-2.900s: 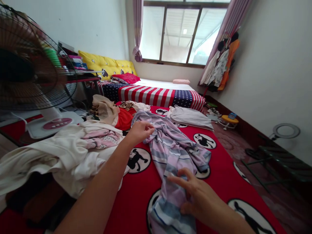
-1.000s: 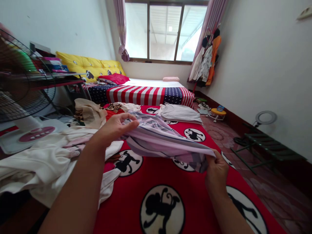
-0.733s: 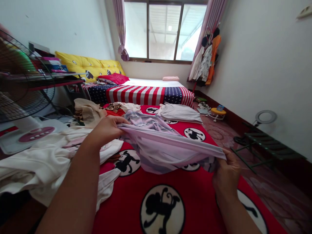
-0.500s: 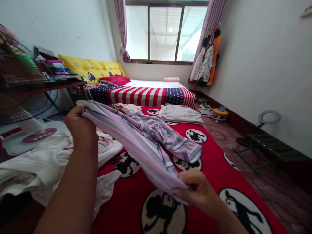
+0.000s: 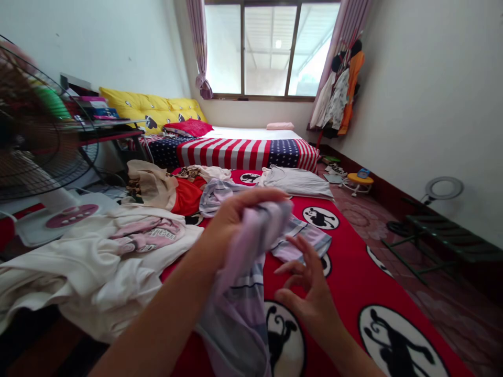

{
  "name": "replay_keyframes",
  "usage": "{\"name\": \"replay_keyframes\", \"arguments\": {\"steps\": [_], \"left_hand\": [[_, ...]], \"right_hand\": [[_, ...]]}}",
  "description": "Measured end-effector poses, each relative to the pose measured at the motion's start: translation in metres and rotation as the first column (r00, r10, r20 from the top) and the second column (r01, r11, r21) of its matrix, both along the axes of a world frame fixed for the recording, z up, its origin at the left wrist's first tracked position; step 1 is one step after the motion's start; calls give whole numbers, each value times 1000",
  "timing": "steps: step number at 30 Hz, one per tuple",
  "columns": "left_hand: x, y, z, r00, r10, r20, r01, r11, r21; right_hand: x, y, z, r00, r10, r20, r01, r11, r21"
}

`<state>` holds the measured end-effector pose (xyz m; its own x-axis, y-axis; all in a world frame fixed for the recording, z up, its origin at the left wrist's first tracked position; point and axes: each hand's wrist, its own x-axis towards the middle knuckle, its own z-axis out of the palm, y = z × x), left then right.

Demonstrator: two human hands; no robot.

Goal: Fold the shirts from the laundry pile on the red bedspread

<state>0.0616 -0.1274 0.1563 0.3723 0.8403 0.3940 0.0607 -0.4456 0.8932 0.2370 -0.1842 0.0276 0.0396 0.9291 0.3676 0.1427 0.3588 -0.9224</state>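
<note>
Pinched in my left hand point(image 5: 239, 220) is the bunched edge of a pink-and-grey plaid garment point(image 5: 239, 314), blurred where I grip it. Part of the cloth hangs below the hand toward the red blanket point(image 5: 338, 283), while other parts lie flat beyond both hands. Whether it is a top or trousers I cannot tell. Just right of the gathered edge, my right hand point(image 5: 306, 288) is open with its fingers curved and apart, holding nothing. A white garment with a pink print point(image 5: 90, 262) lies crumpled left of my left forearm.
A grey folded garment point(image 5: 296, 181) lies at the blanket's far end. Beige and red clothes point(image 5: 157, 188) are heaped at the left, near a standing fan point(image 5: 43, 131). To the right stand a dark green folding stool point(image 5: 448, 241) and a yellow stool point(image 5: 359, 179).
The garment edge was stretched between both hands. My left hand has brought its end rightward to the middle and gathered the cloth, and my right hand has let go.
</note>
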Motion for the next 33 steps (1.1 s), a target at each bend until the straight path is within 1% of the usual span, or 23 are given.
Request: {"name": "replay_keyframes", "arguments": {"steps": [1, 2, 3, 4, 6, 8, 10, 11, 12, 14, 16, 19, 20, 21, 23, 25, 27, 28, 29, 30, 31, 32, 33], "left_hand": [[9, -4, -3, 990, -134, -35, 136, 990, 47], [16, -6, -5, 963, -258, -82, 265, 959, 101], [20, -7, -7, 930, -343, -130, 361, 921, 149], [22, -7, -8, 914, -371, -164, 397, 900, 181], [18, -3, -9, 941, -287, -177, 318, 932, 176], [11, 1, -10, 965, -162, -208, 189, 975, 116], [5, 3, -12, 944, -113, -311, 143, 987, 77], [4, 1, -13, 913, -123, -389, 167, 983, 81], [5, -2, -16, 865, -139, -482, 210, 973, 98], [13, -11, -23, 725, -144, -674, 319, 937, 143], [27, -24, -32, 540, -138, -831, 424, 897, 127], [50, -44, -47, 256, -185, -949, 540, 841, -18], [57, -50, -53, 192, -181, -965, 562, 826, -43], [62, -55, -60, 158, -157, -975, 581, 813, -37], [69, -59, -73, 164, -94, -982, 601, 799, 24], [70, -55, -81, 190, -80, -978, 599, 799, 51], [64, -42, -80, 213, -79, -974, 557, 828, 55], [59, -34, -74, 245, -59, -968, 515, 854, 79], [50, -24, -65, 307, -8, -952, 446, 885, 136], [40, -15, -53, 399, 70, -914, 351, 910, 222], [26, -6, -38, 504, 183, -844, 208, 923, 324], [10, 1, -23, 622, 339, -706, 6, 899, 437], [-7, 7, -8, 711, 482, -512, -196, 835, 514]], "right_hand": [[6, 2, 0, 994, -108, -31, 110, 992, 69], [12, 3, 0, 983, -180, -42, 184, 974, 132], [19, 4, 0, 977, -211, -31, 214, 962, 167], [27, 4, 2, 975, -221, -8, 219, 960, 172], [41, 6, 8, 966, -257, -17, 257, 960, 113], [53, 12, 17, 903, -372, -216, 390, 920, 47], [66, 21, 25, 727, -448, -521, 510, 860, -26], [73, 27, 29, 623, -439, -648, 530, 846, -64], [81, 32, 31, 529, -420, -738, 531, 842, -99], [96, 40, 34, 388, -397, -832, 509, 845, -166], [111, 43, 36, 311, -375, -873, 483, 854, -195], [125, 41, 39, 294, -338, -894, 500, 851, -158], [128, 40, 40, 308, -328, -893, 518, 845, -132], [131, 39, 41, 328, -321, -888, 529, 842, -108], [134, 38, 41, 363, -317, -876, 539, 839, -80], [136, 37, 41, 346, -331, -878, 552, 828, -94], [137, 37, 41, 289, -354, -889, 580, 804, -132], [138, 37, 41, 267, -367, -891, 589, 794, -150], [137, 37, 41, 259, -380, -888, 596, 786, -163], [136, 36, 40, 271, -388, -881, 596, 786, -163], [134, 35, 40, 306, -393, -867, 593, 791, -150], [131, 33, 39, 366, -394, -843, 571, 810, -131], [127, 31, 39, 446, -388, -807, 532, 839, -109]]}}
